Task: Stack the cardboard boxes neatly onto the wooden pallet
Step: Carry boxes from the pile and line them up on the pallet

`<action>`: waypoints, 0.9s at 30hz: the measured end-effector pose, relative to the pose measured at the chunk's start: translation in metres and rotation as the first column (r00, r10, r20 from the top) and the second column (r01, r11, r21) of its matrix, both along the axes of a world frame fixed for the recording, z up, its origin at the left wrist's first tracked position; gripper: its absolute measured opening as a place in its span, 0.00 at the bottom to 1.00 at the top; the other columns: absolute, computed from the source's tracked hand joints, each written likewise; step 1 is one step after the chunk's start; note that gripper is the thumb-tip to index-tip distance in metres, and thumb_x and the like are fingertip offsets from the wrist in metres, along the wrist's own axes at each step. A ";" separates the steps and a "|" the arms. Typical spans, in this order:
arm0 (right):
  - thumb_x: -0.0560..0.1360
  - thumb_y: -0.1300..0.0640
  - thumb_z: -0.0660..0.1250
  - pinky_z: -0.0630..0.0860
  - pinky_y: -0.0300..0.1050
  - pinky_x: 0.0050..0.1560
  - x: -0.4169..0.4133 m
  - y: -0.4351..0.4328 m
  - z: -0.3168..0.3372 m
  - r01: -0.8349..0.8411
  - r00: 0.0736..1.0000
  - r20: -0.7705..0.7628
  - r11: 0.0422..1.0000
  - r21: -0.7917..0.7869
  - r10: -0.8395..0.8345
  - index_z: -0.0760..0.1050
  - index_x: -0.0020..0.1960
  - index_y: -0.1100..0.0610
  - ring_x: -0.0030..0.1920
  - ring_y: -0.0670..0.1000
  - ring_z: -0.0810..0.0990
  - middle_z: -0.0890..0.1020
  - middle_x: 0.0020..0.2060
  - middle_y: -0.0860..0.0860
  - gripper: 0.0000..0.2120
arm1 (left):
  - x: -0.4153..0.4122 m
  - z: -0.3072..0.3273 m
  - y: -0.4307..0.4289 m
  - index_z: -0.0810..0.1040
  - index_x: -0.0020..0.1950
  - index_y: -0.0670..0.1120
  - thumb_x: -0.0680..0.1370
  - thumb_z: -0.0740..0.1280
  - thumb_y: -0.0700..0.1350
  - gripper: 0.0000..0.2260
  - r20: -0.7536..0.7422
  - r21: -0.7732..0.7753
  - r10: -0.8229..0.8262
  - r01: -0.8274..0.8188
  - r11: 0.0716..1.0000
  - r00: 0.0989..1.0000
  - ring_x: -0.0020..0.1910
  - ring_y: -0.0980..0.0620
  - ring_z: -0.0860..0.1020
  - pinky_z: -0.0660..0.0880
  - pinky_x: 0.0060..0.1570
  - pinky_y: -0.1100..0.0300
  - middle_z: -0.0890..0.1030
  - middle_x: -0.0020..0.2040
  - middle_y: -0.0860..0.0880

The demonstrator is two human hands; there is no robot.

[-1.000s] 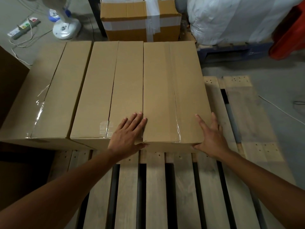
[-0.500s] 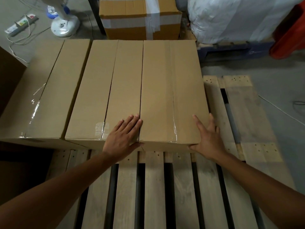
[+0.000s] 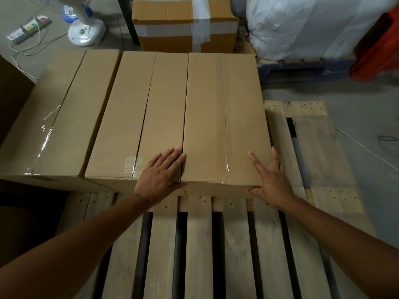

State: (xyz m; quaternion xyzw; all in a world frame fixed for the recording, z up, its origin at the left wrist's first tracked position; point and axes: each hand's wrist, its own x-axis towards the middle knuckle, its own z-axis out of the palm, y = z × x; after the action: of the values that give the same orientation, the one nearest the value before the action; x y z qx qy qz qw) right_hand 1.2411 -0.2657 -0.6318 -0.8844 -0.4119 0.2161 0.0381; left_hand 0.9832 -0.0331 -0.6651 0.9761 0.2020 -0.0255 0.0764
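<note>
Three long cardboard boxes lie side by side on the far half of the wooden pallet (image 3: 200,244). My left hand (image 3: 160,175) lies flat with straight fingers on the near end of the middle box (image 3: 138,117), at the seam with the right box (image 3: 224,117); its thumb hooks over the front edge. My right hand (image 3: 271,178) presses flat against the right box's near right corner, fingers spread along its side. The left box (image 3: 62,117) has clear tape on its top and neither hand touches it.
A taped cardboard box (image 3: 183,24) stands on the floor behind the row. A white wrapped load (image 3: 313,24) sits on a blue pallet (image 3: 302,67) at back right, a red object (image 3: 380,57) beside it. A fan base (image 3: 86,33) and power strip (image 3: 28,29) lie back left.
Both hands stay on the same spots of the boxes. The right box has closed up against the middle box and the row looks slightly shifted left in view.
</note>
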 end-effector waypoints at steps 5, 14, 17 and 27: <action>0.74 0.45 0.73 0.52 0.64 0.77 -0.002 0.002 0.001 -0.152 0.968 0.179 0.980 -0.131 0.174 0.33 0.81 0.43 0.79 0.64 0.35 0.27 0.77 0.55 0.54 | 0.005 0.005 0.000 0.56 0.82 0.49 0.74 0.61 0.68 0.41 0.016 -0.009 0.017 -0.017 1.000 1.000 0.81 0.47 0.52 0.49 0.77 0.49 0.56 0.82 0.48; 0.74 0.34 0.68 0.46 0.67 0.76 -0.012 0.011 0.023 -0.135 0.990 0.015 0.962 -0.237 0.143 0.27 0.78 0.47 0.75 0.64 0.26 0.26 0.76 0.54 0.56 | 0.016 0.026 -0.014 0.46 0.82 0.48 0.77 0.70 0.57 0.44 -0.152 -0.045 0.078 -0.086 0.995 0.985 0.79 0.51 0.39 0.41 0.77 0.50 0.44 0.83 0.49; 0.74 0.31 0.65 0.44 0.63 0.78 -0.020 0.013 0.046 -0.165 0.986 -0.046 0.962 -0.217 0.159 0.35 0.82 0.49 0.79 0.61 0.31 0.32 0.79 0.54 0.52 | 0.018 0.051 -0.018 0.39 0.82 0.47 0.77 0.71 0.52 0.47 -0.248 -0.079 0.083 -0.106 0.991 0.965 0.78 0.50 0.35 0.45 0.80 0.47 0.36 0.79 0.50; 0.78 0.35 0.63 0.53 0.56 0.78 -0.069 0.028 0.200 -0.087 0.992 -0.082 0.985 0.148 0.100 0.41 0.82 0.49 0.81 0.55 0.42 0.39 0.82 0.51 0.45 | 0.009 0.215 -0.028 0.44 0.82 0.47 0.83 0.62 0.54 0.35 -0.023 -0.060 0.229 -0.230 0.971 0.973 0.79 0.51 0.37 0.44 0.77 0.53 0.37 0.81 0.49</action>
State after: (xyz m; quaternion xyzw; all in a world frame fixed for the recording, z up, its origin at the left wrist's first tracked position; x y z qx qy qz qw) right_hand 1.1718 -0.2379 -0.4317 -0.8486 -0.4653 0.2266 0.1101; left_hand 0.9917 -0.0609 -0.4499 0.9431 0.3132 -0.0304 0.1077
